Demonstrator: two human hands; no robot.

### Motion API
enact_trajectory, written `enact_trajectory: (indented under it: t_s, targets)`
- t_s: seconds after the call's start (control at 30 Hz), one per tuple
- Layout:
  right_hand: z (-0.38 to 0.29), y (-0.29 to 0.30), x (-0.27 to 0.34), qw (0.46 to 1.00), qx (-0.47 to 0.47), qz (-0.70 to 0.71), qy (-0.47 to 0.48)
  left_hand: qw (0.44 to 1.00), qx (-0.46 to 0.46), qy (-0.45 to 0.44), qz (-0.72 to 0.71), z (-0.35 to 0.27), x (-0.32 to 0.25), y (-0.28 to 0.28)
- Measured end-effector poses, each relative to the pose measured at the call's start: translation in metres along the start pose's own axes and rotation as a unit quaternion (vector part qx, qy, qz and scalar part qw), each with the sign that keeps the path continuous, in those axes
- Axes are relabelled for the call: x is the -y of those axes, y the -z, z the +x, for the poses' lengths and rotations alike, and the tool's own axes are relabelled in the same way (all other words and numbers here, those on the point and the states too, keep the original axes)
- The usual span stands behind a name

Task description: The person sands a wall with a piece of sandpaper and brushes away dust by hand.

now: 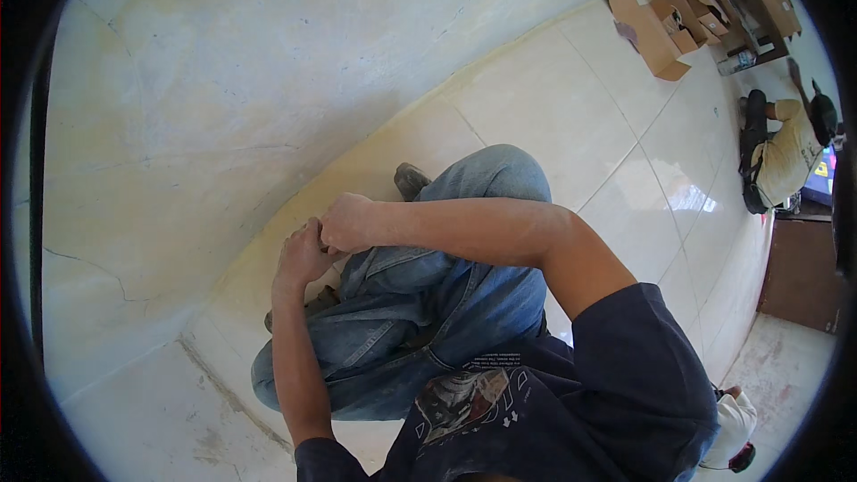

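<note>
My left hand (302, 256) and my right hand (348, 222) meet in front of my bent legs, near the foot of the wall. Both have curled fingers, and they touch each other at the knuckles. Whatever may be between the fingers is hidden. Pale dust coats the skin of both hands. Below them are my crossed legs in blue jeans (428, 308), with one dark shoe (411, 181) showing past the right knee. The pale yellowish plaster wall (221, 80) rises right beyond my hands, marked with hairline cracks and small pits.
Glossy cream tiles (576, 114) cover the floor. An opened cardboard box (659, 30) lies by a dark wooden cabinet (750, 7) at far right. One person in a yellowish shirt (787, 154) sits near a lit screen (820, 174); another in white (733, 428) is behind me.
</note>
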State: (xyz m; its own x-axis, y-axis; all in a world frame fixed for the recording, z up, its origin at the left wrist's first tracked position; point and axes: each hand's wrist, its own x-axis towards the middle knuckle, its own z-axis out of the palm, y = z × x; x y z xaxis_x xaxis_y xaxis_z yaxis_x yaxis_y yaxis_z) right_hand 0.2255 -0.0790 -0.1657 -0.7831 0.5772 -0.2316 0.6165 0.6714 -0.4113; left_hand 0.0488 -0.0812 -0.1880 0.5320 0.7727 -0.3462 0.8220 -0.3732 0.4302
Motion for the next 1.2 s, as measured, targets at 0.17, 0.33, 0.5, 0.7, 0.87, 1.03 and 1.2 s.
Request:
enact_trajectory:
  t_s: [0.17, 0.33, 0.5, 0.7, 0.87, 1.03, 1.2]
  targets:
    - [-0.002, 0.004, 0.002, 1.000, 0.003, 0.011, -0.009, 1.000, -0.016, -0.021, -0.006, 0.000, 0.005, -0.003]
    - [-0.002, 0.005, 0.002, 1.000, 0.019, 0.010, -0.007, 1.000, -0.008, -0.014, 0.002, 0.001, 0.004, -0.003]
    - [-0.003, 0.005, 0.003, 1.000, 0.013, 0.000, -0.011, 1.000, 0.013, 0.007, 0.002, 0.001, 0.005, -0.003]
    - [-0.001, 0.002, 0.001, 1.000, 0.011, 0.003, 0.000, 1.000, 0.005, 0.000, -0.003, 0.001, 0.003, -0.002]
    - [0.002, -0.004, 0.001, 1.000, 0.000, -0.002, -0.003, 1.000, -0.007, -0.017, -0.001, 0.002, 0.007, -0.005]
    - [-0.001, -0.001, 0.002, 1.000, 0.000, 0.000, -0.013, 1.000, -0.001, -0.011, 0.007, 0.001, 0.000, -0.002]
    - [-0.001, 0.001, 0.003, 1.000, 0.009, -0.007, -0.008, 1.000, 0.006, -0.007, -0.009, 0.002, 0.005, -0.004]
